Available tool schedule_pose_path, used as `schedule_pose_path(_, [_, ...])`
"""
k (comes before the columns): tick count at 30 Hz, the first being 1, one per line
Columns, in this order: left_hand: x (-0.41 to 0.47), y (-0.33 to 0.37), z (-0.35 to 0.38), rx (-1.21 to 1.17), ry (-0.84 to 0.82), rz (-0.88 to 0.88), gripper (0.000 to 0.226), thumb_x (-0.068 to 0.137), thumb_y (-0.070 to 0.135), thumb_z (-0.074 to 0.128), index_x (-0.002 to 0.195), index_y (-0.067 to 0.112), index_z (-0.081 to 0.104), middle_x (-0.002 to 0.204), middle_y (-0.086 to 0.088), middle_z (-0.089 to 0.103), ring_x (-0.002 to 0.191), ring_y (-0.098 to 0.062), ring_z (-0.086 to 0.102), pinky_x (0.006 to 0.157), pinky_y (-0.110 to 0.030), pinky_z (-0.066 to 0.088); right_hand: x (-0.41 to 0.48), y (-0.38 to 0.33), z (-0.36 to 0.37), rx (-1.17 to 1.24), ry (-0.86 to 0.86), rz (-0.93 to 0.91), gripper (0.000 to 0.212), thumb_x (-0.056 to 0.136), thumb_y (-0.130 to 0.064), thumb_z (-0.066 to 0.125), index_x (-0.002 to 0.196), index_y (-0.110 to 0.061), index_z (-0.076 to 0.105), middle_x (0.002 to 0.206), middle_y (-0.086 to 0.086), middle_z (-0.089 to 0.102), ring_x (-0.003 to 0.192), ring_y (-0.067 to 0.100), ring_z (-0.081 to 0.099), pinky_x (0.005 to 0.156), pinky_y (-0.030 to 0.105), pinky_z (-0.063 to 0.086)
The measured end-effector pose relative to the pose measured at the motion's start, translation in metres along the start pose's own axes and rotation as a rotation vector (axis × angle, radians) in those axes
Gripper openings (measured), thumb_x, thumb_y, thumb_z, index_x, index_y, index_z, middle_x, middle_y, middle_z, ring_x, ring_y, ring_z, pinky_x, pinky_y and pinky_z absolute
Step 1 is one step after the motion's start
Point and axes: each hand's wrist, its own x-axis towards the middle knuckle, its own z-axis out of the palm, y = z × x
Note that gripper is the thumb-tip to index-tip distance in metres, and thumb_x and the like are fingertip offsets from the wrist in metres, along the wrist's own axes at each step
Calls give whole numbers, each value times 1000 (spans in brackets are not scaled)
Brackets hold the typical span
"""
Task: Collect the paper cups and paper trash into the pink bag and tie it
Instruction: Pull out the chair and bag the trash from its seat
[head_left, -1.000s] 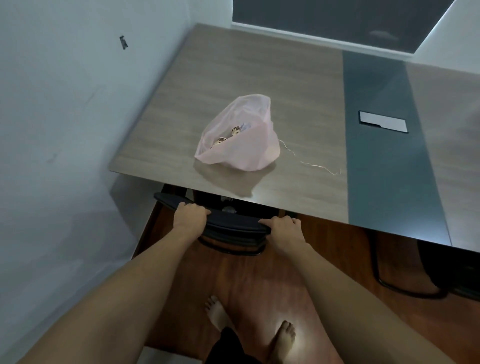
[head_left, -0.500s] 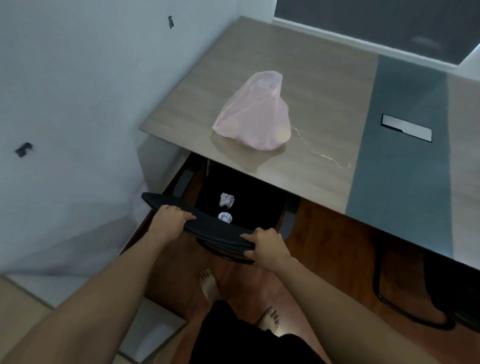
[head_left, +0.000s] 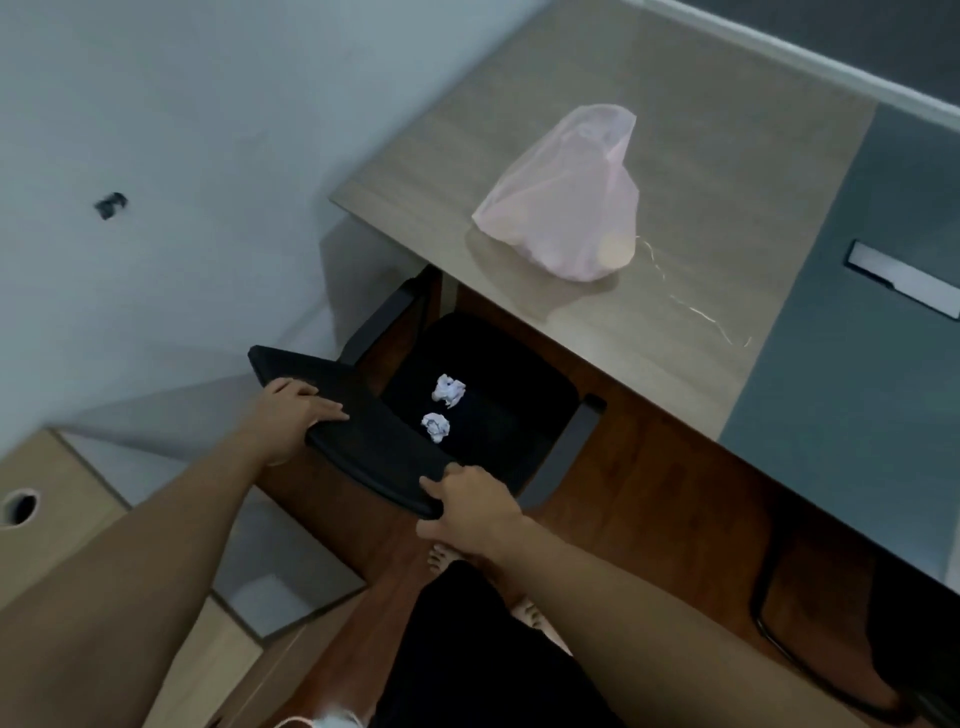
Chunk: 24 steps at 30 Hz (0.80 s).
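The chair back (head_left: 363, 441) is gripped by the left hand (head_left: 291, 410) and right hand (head_left: 472, 504), with two paper balls (head_left: 441, 408) seen just beyond on the seat (head_left: 509, 395).

Bag: you see the bag (head_left: 563, 208) on the table (head_left: 675, 130), upper right of centre, near its front edge.
String: the string (head_left: 691, 306) lies on the table just right of the bag.
Chair: the chair (head_left: 363, 441) sits below the table edge, mid-frame.
Paper wads: two crumpled papers (head_left: 449, 389) (head_left: 435, 426) lie on the seat, one behind the other.
Hands: your left hand (head_left: 291, 410) and right hand (head_left: 472, 506) sit on the backrest ends.
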Motion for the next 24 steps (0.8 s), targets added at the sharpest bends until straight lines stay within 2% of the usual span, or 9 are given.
schedule_pose_path(5, [-5, -9, -4, 88, -102, 19, 75, 100, 20, 59, 158, 59, 33, 168, 29, 35, 157, -16, 30, 128, -42, 18, 11, -6, -1, 21, -16, -77, 82, 98, -64, 65, 166, -23, 47, 139, 14, 57, 127, 38, 58, 97, 45, 53])
schedule_pose_path(8, [-6, -2, -16, 101, -198, -4, 74, 102, 27, 58, 163, 54, 27, 173, 23, 27, 161, -20, 22, 131, -46, 13, 12, 9, -14, 18, -98, -122, 93, 93, -83, 59, 166, -28, 47, 145, 10, 57, 130, 33, 59, 101, 45, 52])
schedule_pose_path(10, [0, 0, -27, 78, -325, -7, 79, 102, 34, 61, 167, 50, 20, 177, 18, 17, 165, -23, 12, 133, -50, 5, 14, 15, -26, 61, -134, -140, 90, 91, -91, 51, 157, -29, 59, 139, 7, 63, 124, 29, 62, 101, 46, 55])
schedule_pose_path(11, [4, 1, -32, 61, -410, -11, 84, 100, 38, 65, 168, 48, 17, 178, 16, 12, 166, -24, 6, 133, -52, 0, 17, 19, -33, 84, -126, -152, 82, 94, -90, 47, 143, -28, 71, 128, 5, 68, 114, 27, 66, 96, 47, 58])
schedule_pose_path(13, [11, 2, -57, -39, -597, -21, 94, 95, 39, 75, 169, 46, 17, 179, 14, 7, 167, -26, 0, 134, -54, -1, 24, 25, -50, 89, -72, -182, 70, 100, -83, 42, 115, -26, 80, 104, 2, 72, 94, 23, 69, 84, 50, 62])
schedule_pose_path(16, [19, 4, -102, -458, -706, -88, 84, 96, 46, 77, 167, 42, 32, 174, 9, 30, 163, -26, 23, 131, -46, 22, 37, 37, -92, 45, 20, -231, 53, 107, -69, 47, 117, -29, 80, 105, 0, 73, 94, 24, 70, 83, 50, 62])
schedule_pose_path(19, [30, 8, -137, -1067, -629, -190, 61, 99, 51, 72, 156, 46, 49, 158, 13, 55, 148, -20, 51, 120, -41, 42, 57, 55, -156, 7, 150, -267, 42, 112, -54, 49, 119, -27, 80, 110, -1, 72, 98, 24, 69, 84, 48, 61])
schedule_pose_path(20, [37, 10, -146, -1192, -573, -208, 53, 101, 49, 70, 152, 47, 54, 152, 14, 61, 141, -18, 58, 118, -42, 46, 64, 62, -182, -6, 204, -269, 40, 112, -52, 50, 119, -26, 80, 111, 0, 71, 98, 24, 69, 85, 47, 60])
schedule_pose_path(24, [77, 30, -187, -1394, -213, -362, 30, 109, 42, 60, 137, 35, 67, 132, 10, 74, 120, -17, 72, 105, -38, 58, 97, 99, -284, -14, 417, -300, 39, 108, -49, 51, 92, -22, 74, 90, -2, 75, 85, 25, 71, 81, 46, 59])
